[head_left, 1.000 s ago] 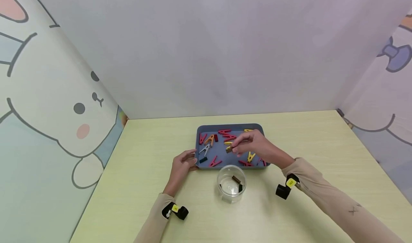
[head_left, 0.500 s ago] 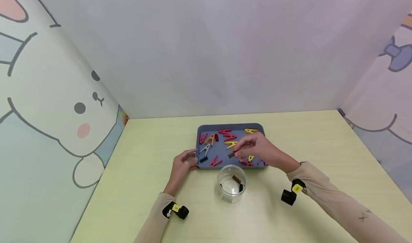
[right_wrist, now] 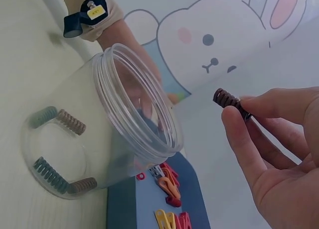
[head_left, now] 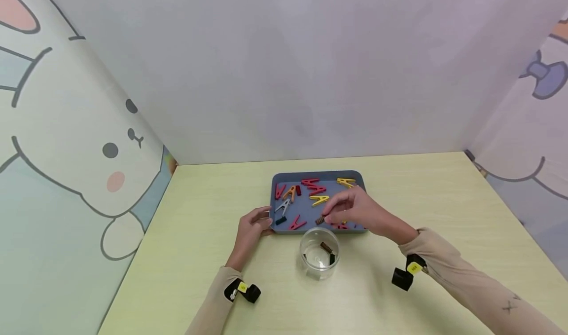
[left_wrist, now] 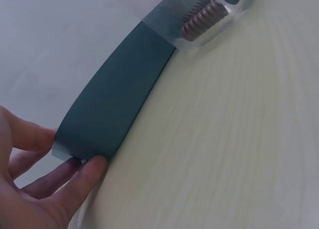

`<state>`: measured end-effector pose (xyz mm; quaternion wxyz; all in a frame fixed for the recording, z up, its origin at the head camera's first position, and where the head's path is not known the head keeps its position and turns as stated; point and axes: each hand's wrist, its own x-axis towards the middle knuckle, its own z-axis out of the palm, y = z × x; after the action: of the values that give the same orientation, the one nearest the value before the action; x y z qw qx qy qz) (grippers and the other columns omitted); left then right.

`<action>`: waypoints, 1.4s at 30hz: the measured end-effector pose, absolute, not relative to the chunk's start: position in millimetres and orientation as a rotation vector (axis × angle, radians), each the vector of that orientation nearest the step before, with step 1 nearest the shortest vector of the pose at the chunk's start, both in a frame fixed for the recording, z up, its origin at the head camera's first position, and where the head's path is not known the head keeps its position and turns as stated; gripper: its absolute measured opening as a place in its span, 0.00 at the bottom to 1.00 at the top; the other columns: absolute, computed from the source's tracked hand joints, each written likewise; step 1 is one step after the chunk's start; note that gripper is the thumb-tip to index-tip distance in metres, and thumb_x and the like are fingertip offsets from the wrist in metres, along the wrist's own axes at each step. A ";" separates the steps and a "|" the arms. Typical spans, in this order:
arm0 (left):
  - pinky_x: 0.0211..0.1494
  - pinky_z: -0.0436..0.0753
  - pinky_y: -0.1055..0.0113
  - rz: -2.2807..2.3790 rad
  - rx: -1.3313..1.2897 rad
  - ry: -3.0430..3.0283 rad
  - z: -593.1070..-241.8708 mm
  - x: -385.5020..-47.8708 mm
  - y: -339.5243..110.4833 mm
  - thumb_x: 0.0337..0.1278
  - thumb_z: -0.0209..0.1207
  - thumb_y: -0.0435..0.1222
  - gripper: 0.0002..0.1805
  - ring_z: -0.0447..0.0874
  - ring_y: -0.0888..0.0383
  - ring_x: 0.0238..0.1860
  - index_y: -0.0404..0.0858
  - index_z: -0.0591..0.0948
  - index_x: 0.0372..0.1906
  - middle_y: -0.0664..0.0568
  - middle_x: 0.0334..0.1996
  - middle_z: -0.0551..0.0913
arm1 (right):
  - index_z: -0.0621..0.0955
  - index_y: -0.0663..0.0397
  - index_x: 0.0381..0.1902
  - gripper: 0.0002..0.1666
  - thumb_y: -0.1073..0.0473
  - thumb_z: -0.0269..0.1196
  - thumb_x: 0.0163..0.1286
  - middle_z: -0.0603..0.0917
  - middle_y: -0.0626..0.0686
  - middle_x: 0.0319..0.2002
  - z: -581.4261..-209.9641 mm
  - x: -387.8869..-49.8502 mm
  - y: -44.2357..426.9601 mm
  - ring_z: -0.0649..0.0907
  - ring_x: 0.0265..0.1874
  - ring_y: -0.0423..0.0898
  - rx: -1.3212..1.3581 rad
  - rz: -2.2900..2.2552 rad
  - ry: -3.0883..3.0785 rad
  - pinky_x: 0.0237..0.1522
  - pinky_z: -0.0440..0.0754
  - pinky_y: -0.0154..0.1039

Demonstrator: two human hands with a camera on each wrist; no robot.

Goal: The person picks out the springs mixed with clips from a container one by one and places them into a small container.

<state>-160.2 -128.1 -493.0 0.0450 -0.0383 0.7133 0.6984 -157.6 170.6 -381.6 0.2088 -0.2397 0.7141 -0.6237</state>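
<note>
A coiled brown spring (right_wrist: pixel 228 98) is pinched between thumb and fingertips of my right hand (head_left: pixel 361 211). It hangs over the front part of the grey-blue tray (head_left: pixel 319 172), just behind the rim of the clear plastic jar (right_wrist: pixel 89 84). Inside that jar lie several brown and dark green springs (right_wrist: pixel 50 174). My left hand (head_left: pixel 248 234) holds the tray's near left corner, its thumb (left_wrist: pixel 94 169) on the front wall and other fingers round the side. One dark green spring (head_left: pixel 280 220) lies in the tray near that corner.
Red clips (head_left: pixel 296 222), yellow clips (head_left: pixel 319 200), an orange clip (head_left: pixel 290 192) and a grey clip (head_left: pixel 283 206) are spread over the tray, with a dark red spring (head_left: pixel 298 190) among them. A pale wall rises behind the wooden table (head_left: pixel 213 197).
My right hand has drawn nearer to the jar, down and slightly right, with the brown spring in its fingers. More yellow clips show behind it. The left hand and tray stay put.
</note>
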 end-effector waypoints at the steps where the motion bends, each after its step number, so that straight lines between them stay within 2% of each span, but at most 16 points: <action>1: 0.38 0.86 0.57 2.133 -0.118 2.180 -493.0 -160.3 -128.0 0.56 0.57 0.26 0.21 0.83 0.46 0.42 0.35 0.78 0.57 0.37 0.47 0.80 | 0.83 0.68 0.39 0.10 0.66 0.66 0.60 0.84 0.63 0.39 -381.2 -156.7 170.2 0.85 0.34 0.55 -0.676 -1.732 1.993 0.40 0.84 0.50; 6: 0.38 0.86 0.58 2.132 -0.132 2.182 -493.1 -160.6 -127.6 0.55 0.57 0.25 0.21 0.84 0.47 0.42 0.35 0.79 0.56 0.38 0.47 0.80 | 0.83 0.67 0.37 0.09 0.66 0.67 0.60 0.84 0.63 0.37 -379.3 -151.9 167.7 0.84 0.32 0.58 -0.715 -1.712 2.017 0.36 0.85 0.50; 12: 0.39 0.86 0.58 2.124 -0.135 2.187 -491.9 -159.9 -127.6 0.56 0.57 0.26 0.21 0.84 0.48 0.42 0.35 0.79 0.56 0.38 0.47 0.80 | 0.84 0.64 0.36 0.07 0.66 0.67 0.59 0.84 0.62 0.35 -379.4 -147.8 165.1 0.83 0.27 0.58 -0.793 -1.664 2.048 0.33 0.85 0.49; 20: 0.39 0.86 0.58 2.117 -0.144 2.184 -490.5 -160.2 -126.9 0.55 0.57 0.26 0.21 0.83 0.49 0.42 0.35 0.79 0.56 0.38 0.47 0.80 | 0.86 0.57 0.33 0.04 0.65 0.69 0.58 0.85 0.54 0.33 -377.1 -143.1 160.4 0.83 0.31 0.50 -0.819 -1.554 2.166 0.33 0.85 0.43; 29: 0.38 0.86 0.58 2.120 -0.138 2.183 -490.8 -159.4 -127.1 0.56 0.57 0.26 0.21 0.84 0.48 0.42 0.36 0.79 0.57 0.38 0.47 0.80 | 0.86 0.54 0.31 0.05 0.68 0.68 0.57 0.85 0.55 0.31 -379.0 -135.9 154.9 0.81 0.29 0.44 -0.959 -1.492 2.247 0.32 0.84 0.39; 36: 0.38 0.86 0.58 2.121 -0.134 2.184 -490.0 -158.4 -127.1 0.56 0.57 0.26 0.21 0.84 0.47 0.42 0.35 0.78 0.57 0.38 0.47 0.80 | 0.86 0.54 0.30 0.04 0.67 0.68 0.57 0.84 0.48 0.30 -380.9 -128.2 149.4 0.81 0.27 0.39 -1.105 -1.413 2.347 0.28 0.84 0.35; 40: 0.39 0.86 0.57 2.129 -0.128 2.180 -489.6 -158.1 -127.3 0.56 0.57 0.26 0.21 0.84 0.48 0.41 0.35 0.78 0.57 0.38 0.48 0.80 | 0.86 0.54 0.29 0.04 0.68 0.69 0.56 0.84 0.47 0.30 -380.6 -123.9 146.3 0.81 0.26 0.38 -1.161 -1.366 2.388 0.28 0.84 0.38; 42: 0.39 0.86 0.58 2.130 -0.125 2.182 -490.0 -158.1 -127.4 0.56 0.57 0.26 0.21 0.83 0.48 0.41 0.35 0.78 0.57 0.38 0.48 0.80 | 0.86 0.53 0.29 0.06 0.68 0.69 0.56 0.84 0.45 0.29 -380.0 -121.9 145.1 0.81 0.25 0.37 -1.185 -1.335 2.419 0.44 0.82 0.47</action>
<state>-158.1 -127.4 -490.0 0.0448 -0.0408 0.7144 0.6971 -121.9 145.1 -380.0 0.0675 -0.3933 0.8028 -0.4430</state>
